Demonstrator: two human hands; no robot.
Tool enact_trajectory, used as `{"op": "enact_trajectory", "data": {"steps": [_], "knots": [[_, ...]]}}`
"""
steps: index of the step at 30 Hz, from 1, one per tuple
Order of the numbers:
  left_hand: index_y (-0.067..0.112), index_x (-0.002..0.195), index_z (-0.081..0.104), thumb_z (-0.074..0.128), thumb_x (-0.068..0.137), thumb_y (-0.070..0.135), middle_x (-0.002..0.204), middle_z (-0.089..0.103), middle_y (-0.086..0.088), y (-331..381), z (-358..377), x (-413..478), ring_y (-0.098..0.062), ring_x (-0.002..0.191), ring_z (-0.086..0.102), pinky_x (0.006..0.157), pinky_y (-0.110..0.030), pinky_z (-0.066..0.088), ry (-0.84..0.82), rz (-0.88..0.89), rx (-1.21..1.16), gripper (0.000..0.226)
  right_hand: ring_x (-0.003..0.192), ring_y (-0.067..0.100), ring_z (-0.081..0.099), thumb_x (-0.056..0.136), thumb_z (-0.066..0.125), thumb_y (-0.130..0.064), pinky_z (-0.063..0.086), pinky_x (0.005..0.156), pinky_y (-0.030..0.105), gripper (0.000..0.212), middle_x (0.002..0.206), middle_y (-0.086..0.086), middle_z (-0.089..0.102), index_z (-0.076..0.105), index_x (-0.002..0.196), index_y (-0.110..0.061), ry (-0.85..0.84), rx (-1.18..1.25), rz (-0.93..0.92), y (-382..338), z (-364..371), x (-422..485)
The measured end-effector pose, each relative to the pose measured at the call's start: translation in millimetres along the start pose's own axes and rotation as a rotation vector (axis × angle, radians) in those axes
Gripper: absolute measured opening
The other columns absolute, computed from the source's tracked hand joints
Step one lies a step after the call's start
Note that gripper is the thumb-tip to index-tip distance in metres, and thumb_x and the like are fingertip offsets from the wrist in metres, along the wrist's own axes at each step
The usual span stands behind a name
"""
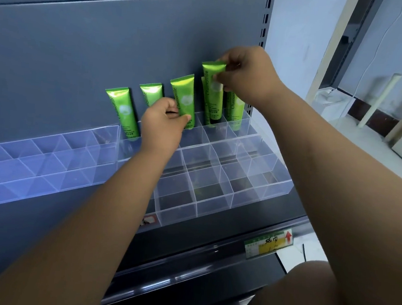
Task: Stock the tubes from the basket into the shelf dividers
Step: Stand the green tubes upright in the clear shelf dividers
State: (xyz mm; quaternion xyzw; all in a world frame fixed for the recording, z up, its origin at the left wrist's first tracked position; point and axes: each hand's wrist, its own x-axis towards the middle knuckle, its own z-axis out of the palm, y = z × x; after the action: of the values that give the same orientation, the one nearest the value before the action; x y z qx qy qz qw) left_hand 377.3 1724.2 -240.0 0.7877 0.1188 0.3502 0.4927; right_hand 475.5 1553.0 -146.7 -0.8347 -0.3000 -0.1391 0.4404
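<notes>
- The raised tube (211,97) stands upright with its long axis vertical, flat sealed end up and cap end down inside a back-row compartment. It sits higher than its neighbours, so it probably needs a straight push downward to seat.
- The right hand (248,76) is above and just right of it, and its grip pinches the sealed top edge between thumb and fingertips.
- The middle tube (182,94) stands one compartment to the left, also upright. The left hand (163,127) reaches in from below-left and its grip pinches the tube's lower half.
- The leftmost tube (122,111) and the second tube (150,93) stand further left in the same row. The end tube (234,109) is half hidden behind the right hand.
- The clear divider tray (262,194) holds no tubes in its front rows.
- The tray rests on a grey shelf (107,46) with a price label (268,245) on its front edge.
- The basket is not in view.
</notes>
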Motion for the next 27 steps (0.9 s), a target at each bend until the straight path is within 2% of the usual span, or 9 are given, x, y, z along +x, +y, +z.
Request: {"op": "enact_trajectory", "data": {"steps": [4,7,9,14,17,19,21,24,27], "knots": [[0.013,0.089,0.062,0.083,0.08,0.005,0.08,0.061,0.007,-3.5,0.5,2.0,-0.007,0.074,0.059,0.065,-0.007,0.048,0.003,-0.031,0.03,0.024,0.079,0.028,0.072,0.078,0.078,-0.012,0.059,0.077,0.044,0.021,0.079,0.005,0.071,0.076,0.099,-0.015,-0.019,-0.051,-0.012,-1.7,0.4,-3.8],[0.013,0.087,0.062,0.083,0.079,0.004,0.078,0.061,0.008,-4.1,1.0,1.9,-0.007,0.072,0.058,0.063,-0.006,0.046,0.005,-0.032,0.041,0.025,0.074,0.019,0.065,0.077,0.078,-0.011,0.055,0.073,0.033,0.024,0.077,0.001,0.068,0.077,0.1,-0.019,-0.013,-0.102,-0.031,-3.4,1.0,-5.5],[0.013,0.084,0.061,0.083,0.079,0.003,0.076,0.06,0.009,-4.3,1.1,1.4,-0.006,0.07,0.057,0.061,-0.006,0.044,0.008,-0.027,0.053,0.025,0.073,0.014,0.062,0.078,0.078,-0.013,0.054,0.073,0.03,0.024,0.078,-0.001,0.067,0.077,0.101,-0.02,-0.01,-0.135,-0.039,-3.6,2.1,-5.8],[0.014,0.081,0.059,0.082,0.08,0.006,0.073,0.058,0.01,-3.0,2.2,-1.2,-0.015,0.076,0.059,0.07,-0.023,0.049,0.029,-0.016,0.143,0.024,0.078,0.021,0.07,0.084,0.076,-0.014,0.058,0.081,0.038,0.02,0.081,-0.002,0.067,0.079,0.104,-0.016,-0.019,-0.136,-0.056,-3.1,4.6,-7.5],[0.011,0.078,0.061,0.084,0.078,0.008,0.07,0.057,0.007,-1.1,2.4,-2.7,-0.018,0.074,0.057,0.068,-0.026,0.047,0.025,0.018,0.182,0.023,0.062,-0.002,0.062,0.087,0.068,-0.011,0.057,0.081,0.031,0.017,0.077,-0.009,0.067,0.081,0.097,-0.018,-0.006,-0.147,-0.104,-4.0,6.3,-9.4],[0.004,0.077,0.062,0.086,0.077,0.013,0.071,0.058,0.0,-1.3,1.9,-2.7,-0.02,0.071,0.054,0.064,-0.028,0.042,0.037,0.014,0.225,0.026,0.057,-0.01,0.059,0.088,0.067,-0.01,0.057,0.08,0.028,0.018,0.077,-0.011,0.066,0.081,0.094,-0.017,-0.011,-0.149,-0.116,-3.5,7.9,-10.4],[-0.001,0.079,0.063,0.088,0.076,0.015,0.074,0.061,-0.003,-2.7,1.9,-1.3,-0.023,0.072,0.057,0.064,-0.03,0.046,0.045,-0.012,0.232,0.029,0.058,-0.002,0.06,0.089,0.067,-0.009,0.056,0.078,0.028,0.017,0.078,-0.01,0.066,0.081,0.095,-0.015,-0.027,-0.168,-0.114,-3.0,9.0,-11.7],[-0.003,0.083,0.064,0.088,0.075,0.013,0.078,0.065,-0.005,-3.8,1.6,-0.1,-0.031,0.082,0.067,0.074,-0.037,0.056,0.029,-0.04,0.206,0.029,0.066,0.009,0.061,0.09,0.066,-0.01,0.056,0.075,0.028,0.017,0.077,-0.008,0.066,0.081,0.094,-0.015,-0.025,-0.181,-0.106,-1.8,10.3,-13.0],[-0.003,0.084,0.064,0.086,0.076,0.01,0.079,0.066,-0.005,-2.4,1.8,-0.8,-0.033,0.085,0.068,0.077,-0.041,0.058,0.007,-0.048,0.211,0.027,0.067,0.01,0.062,0.09,0.066,-0.012,0.055,0.073,0.027,0.016,0.076,-0.008,0.065,0.081,0.094,-0.015,-0.011,-0.176,-0.094,0.7,10.5,-13.1]]}}
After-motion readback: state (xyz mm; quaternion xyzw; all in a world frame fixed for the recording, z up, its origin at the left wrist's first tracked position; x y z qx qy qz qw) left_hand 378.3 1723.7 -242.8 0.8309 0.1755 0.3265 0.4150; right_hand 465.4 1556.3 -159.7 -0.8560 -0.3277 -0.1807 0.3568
